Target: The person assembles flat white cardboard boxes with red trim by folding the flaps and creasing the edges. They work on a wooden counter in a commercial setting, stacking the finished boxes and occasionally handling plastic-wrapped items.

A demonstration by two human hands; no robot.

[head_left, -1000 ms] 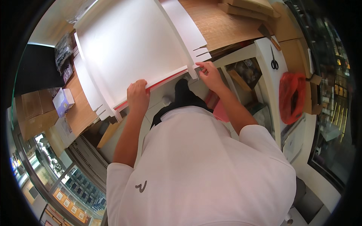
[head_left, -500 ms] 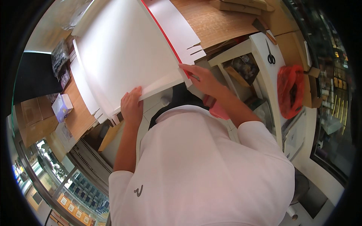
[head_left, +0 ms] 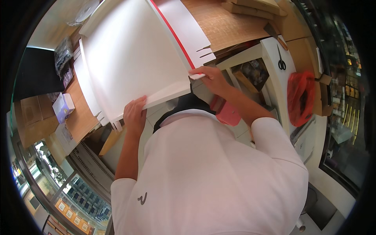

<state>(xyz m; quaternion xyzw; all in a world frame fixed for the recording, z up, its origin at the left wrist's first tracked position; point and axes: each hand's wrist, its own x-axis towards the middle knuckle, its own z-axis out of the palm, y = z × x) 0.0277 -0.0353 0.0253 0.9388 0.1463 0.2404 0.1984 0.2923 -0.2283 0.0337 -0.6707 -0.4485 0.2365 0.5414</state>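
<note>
Both hands are at the near side of a large white cardboard piece (head_left: pixel 133 58), which lies ahead of them, over the wooden table (head_left: pixel 223 25), its near edge reaching past the tabletop toward the person. The right hand (head_left: pixel 209 80) is at the near right corner, fingers curled inward, pinching a narrow white end tab (head_left: pixel 198 76) of the piece between thumb and fingers. The left hand (head_left: pixel 134 114) rests on the near edge, toward its left end, with the fingers close together and bent over the rim; its thumb is not clear, so I cannot tell whether it grips or only presses. A red strip (head_left: pixel 174 33) runs along the right side of the piece up to the right hand, and beyond it lies a white flap with slots (head_left: pixel 196 37).

Further out on the left are a tissue box (head_left: pixel 64 107), a brown carton (head_left: pixel 35 117) and a black panel (head_left: pixel 41 74). On the right, a white surface (head_left: pixel 270 47) holds black scissors (head_left: pixel 281 63) and a red plastic bag (head_left: pixel 300 105), with a wooden-handled blade (head_left: pixel 276 36) near the scissors.
</note>
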